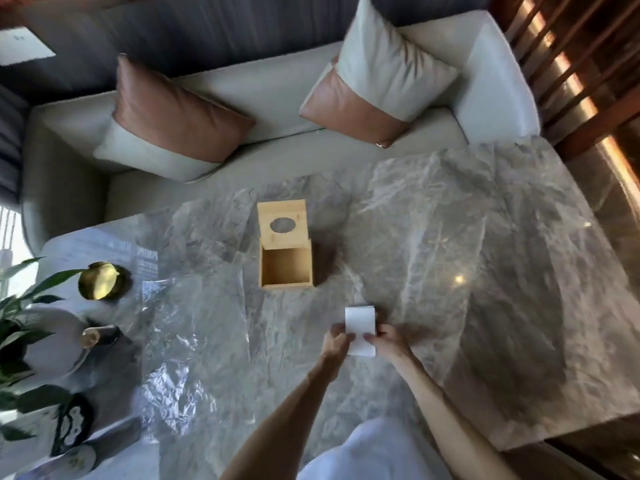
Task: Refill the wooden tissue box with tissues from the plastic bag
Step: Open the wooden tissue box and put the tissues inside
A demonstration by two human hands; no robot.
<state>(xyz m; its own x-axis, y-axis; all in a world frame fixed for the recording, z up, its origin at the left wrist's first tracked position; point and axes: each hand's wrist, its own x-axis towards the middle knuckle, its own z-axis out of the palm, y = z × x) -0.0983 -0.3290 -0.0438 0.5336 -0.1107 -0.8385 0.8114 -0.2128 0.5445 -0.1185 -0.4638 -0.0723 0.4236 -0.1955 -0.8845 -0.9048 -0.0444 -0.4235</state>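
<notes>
A white stack of tissues [360,323] is held just above the grey marble table [485,254], near its front middle. My left hand [336,338] grips its left edge and my right hand [387,339] grips its right edge. The wooden tissue box [286,268] stands farther back, a little to the left, with nothing visible inside. Its lid [283,223], with an oval hole, is flipped up at the far side. A clear plastic bag [187,341] lies flat and crinkled on the table to the left of my hands.
At the table's left edge stand a gold dish [102,280], a white vase with a leafy plant [45,344] and a dark bottle [100,336]. A beige sofa [277,95] with two cushions runs along the table's far side. Wooden slats stand at the right.
</notes>
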